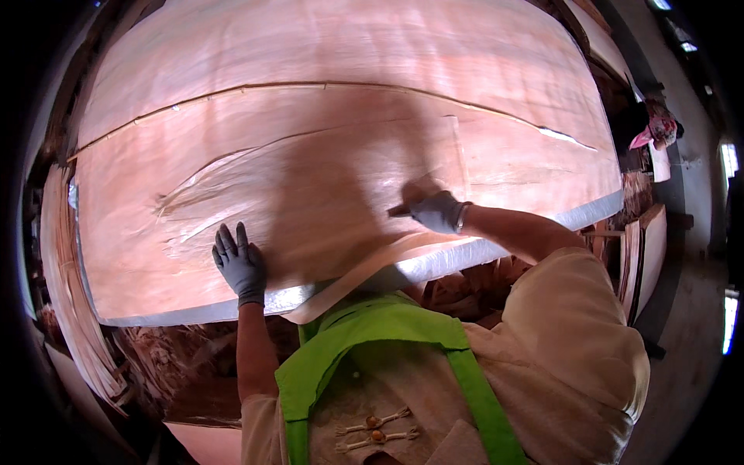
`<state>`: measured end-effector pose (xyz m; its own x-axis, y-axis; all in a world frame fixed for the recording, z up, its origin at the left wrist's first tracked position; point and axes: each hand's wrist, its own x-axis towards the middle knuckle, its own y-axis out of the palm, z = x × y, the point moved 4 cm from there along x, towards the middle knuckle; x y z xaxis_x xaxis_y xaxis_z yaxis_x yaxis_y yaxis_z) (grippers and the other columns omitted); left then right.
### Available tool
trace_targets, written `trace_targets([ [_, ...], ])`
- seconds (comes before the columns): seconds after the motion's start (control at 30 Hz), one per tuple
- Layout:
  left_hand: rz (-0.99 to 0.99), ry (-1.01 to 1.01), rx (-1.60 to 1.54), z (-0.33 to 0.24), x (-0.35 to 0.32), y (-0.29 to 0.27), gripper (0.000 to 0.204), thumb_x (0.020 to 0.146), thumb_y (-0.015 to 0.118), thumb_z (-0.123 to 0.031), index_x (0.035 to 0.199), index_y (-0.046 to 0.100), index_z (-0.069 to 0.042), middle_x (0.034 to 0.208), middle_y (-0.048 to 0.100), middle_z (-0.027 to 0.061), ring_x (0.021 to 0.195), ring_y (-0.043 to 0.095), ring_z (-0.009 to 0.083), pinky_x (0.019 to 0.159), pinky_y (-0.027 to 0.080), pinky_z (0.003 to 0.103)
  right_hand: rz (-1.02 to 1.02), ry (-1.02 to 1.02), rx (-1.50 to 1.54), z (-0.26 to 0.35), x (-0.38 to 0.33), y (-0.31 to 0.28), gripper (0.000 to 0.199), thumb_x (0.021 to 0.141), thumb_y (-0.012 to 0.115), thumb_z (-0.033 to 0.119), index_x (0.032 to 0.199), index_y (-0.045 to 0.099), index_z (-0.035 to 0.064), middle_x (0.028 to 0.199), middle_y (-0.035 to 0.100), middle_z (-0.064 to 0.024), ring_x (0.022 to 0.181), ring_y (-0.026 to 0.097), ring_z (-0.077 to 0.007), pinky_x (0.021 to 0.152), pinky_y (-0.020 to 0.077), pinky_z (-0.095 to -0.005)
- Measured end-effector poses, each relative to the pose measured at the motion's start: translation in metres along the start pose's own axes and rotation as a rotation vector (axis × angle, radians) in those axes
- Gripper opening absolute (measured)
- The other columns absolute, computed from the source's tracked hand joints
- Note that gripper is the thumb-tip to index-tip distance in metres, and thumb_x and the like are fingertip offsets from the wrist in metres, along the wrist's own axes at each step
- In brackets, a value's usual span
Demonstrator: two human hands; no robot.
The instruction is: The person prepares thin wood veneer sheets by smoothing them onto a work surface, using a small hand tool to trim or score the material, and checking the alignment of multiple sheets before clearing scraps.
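Observation:
A large reddish wood veneer sheet (325,155) lies spread over a wide table with a pale metal-looking front edge (194,311). My left hand (239,262), in a grey glove, rests flat on the veneer near the front edge, fingers apart. My right hand (436,211), also gloved in grey, is closed on a small dark thing pressed against the sheet; I cannot make out what it is. A narrow veneer strip (364,275) curls over the table's front edge between my hands. A long seam (310,85) runs across the sheets further back.
Stacks of veneer sheets (74,310) stand at the left, and scraps lie under the table (178,356). More boards (647,256) lean at the right. Another person (659,128) stands at the far right beyond the table. I wear a green apron strap (372,325).

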<state>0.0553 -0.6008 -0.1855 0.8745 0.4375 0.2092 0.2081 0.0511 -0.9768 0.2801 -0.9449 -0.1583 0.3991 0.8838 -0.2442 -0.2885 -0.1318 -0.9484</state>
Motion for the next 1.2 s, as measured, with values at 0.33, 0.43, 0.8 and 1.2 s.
trace_targets([
  [0.33,-0.002,0.034,-0.008,-0.008,0.006,-0.001,0.052,0.085,0.043,-0.021,0.136,0.034,-0.018,0.144,0.025,0.0164,0.131,0.024,0.0338,0.106,0.017,0.05,0.391,-0.195,0.44,-0.155,-0.065,0.024,0.042,0.09,0.042,0.017,0.129,0.045,0.0323,0.111,0.052,-0.0085,0.092,0.054,-0.0226,0.056,0.0504,-0.0317],
  [0.43,0.018,0.019,0.007,-0.006,0.003,-0.004,0.052,0.084,0.043,-0.02,0.136,0.035,-0.018,0.143,0.025,0.0163,0.131,0.024,0.0339,0.105,0.018,0.05,0.395,-0.161,-0.121,-0.133,-0.055,-0.013,0.039,0.09,0.042,0.018,0.127,0.047,0.0293,0.107,0.053,-0.0123,0.094,0.053,-0.0249,0.058,0.0509,-0.0327],
  [0.8,0.017,0.013,0.01,-0.008,0.007,-0.003,0.053,0.083,0.045,-0.02,0.135,0.036,-0.018,0.142,0.027,0.0174,0.129,0.026,0.0352,0.105,0.018,0.051,0.283,-0.07,-0.393,-0.186,-0.089,-0.021,0.014,0.087,0.045,0.026,0.089,0.053,0.0153,0.058,0.058,-0.0066,0.049,0.058,-0.0281,0.044,0.0447,-0.0421],
  [1.2,0.003,-0.018,-0.026,0.001,0.004,-0.006,0.053,0.079,0.05,-0.022,0.131,0.041,-0.019,0.139,0.03,0.0192,0.128,0.029,0.0376,0.104,0.019,0.052,-0.34,0.153,0.076,-0.051,0.105,-0.069,0.05,0.07,0.065,0.018,0.117,0.05,0.0138,0.119,0.05,-0.0114,0.094,0.057,-0.0325,0.07,0.0495,-0.0418],
])
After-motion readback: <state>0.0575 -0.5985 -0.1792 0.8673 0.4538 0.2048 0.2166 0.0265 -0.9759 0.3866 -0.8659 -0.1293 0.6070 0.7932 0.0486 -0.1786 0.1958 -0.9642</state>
